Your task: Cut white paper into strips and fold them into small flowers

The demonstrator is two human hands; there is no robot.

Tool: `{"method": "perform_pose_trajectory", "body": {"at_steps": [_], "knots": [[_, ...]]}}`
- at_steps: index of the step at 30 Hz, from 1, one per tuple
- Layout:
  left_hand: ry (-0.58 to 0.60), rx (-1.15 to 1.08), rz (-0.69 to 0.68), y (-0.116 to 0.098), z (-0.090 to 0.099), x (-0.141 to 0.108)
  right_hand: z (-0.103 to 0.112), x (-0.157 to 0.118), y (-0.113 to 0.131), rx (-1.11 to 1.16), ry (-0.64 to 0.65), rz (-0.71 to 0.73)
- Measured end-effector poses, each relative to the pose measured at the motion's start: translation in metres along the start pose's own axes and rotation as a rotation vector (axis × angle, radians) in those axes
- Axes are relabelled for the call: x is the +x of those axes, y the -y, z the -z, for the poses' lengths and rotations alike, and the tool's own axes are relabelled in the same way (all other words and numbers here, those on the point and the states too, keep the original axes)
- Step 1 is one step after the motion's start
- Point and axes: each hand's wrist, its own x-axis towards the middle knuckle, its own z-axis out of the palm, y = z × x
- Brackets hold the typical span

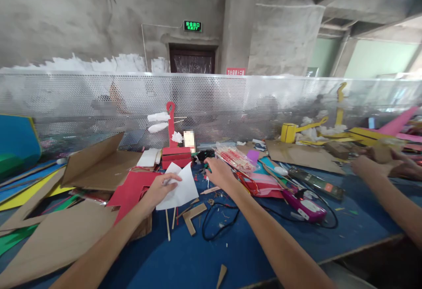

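Note:
My left hand is closed on a folded sheet of white paper, thumb and fingers over its left part. Just right of the paper, my right hand has its fingers curled together; a bit of green shows at the fingertips, too small to name. A black object, its kind unclear, lies just beyond those fingers. Behind the paper stands a red box-like piece with an upright red hooked strip and white tufts. Red card lies under my left wrist.
Cardboard sheets cover the left side. A bag of red-and-white sticks, a purple power strip and a black cable lie to the right. Another person's hands work at far right. A perforated metal screen stands behind.

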Motion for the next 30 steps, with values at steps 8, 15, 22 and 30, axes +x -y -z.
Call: {"method": "perform_pose_trajectory", "body": {"at_steps": [8, 15, 22, 30], "knots": [[-0.006, 0.049, -0.009, 0.001, -0.001, 0.000, 0.016, 0.001, -0.041, -0.234, 0.202, -0.174], [0.020, 0.045, -0.028, 0.001, -0.002, 0.000, 0.022, -0.001, -0.048, -0.277, 0.224, -0.230], [0.051, 0.036, -0.047, 0.002, -0.003, -0.001, 0.026, -0.001, -0.056, -0.277, 0.235, -0.266], [0.066, 0.061, -0.061, 0.006, -0.004, 0.000, 0.024, -0.005, -0.041, -0.261, 0.198, -0.286]]}}
